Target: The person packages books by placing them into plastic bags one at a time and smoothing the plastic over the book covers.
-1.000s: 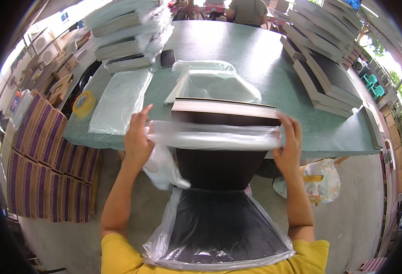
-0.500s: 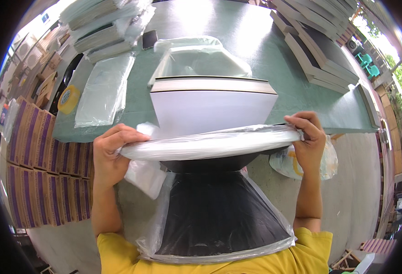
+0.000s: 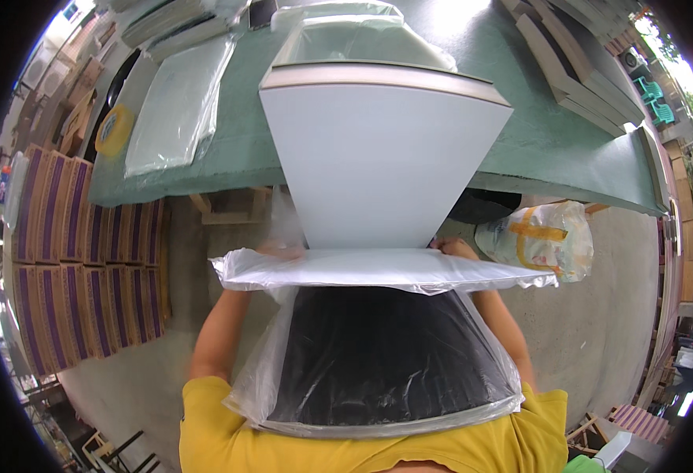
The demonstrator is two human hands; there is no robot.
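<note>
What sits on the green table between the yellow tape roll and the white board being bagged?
In the head view, a flat clear plastic bag lies on the green table between the yellow tape roll and the white board.

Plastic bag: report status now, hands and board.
Left hand and right hand grip the clear plastic bag at its mouth. White-faced board half sleeved, far end on green table. Nothing blocking.
</note>
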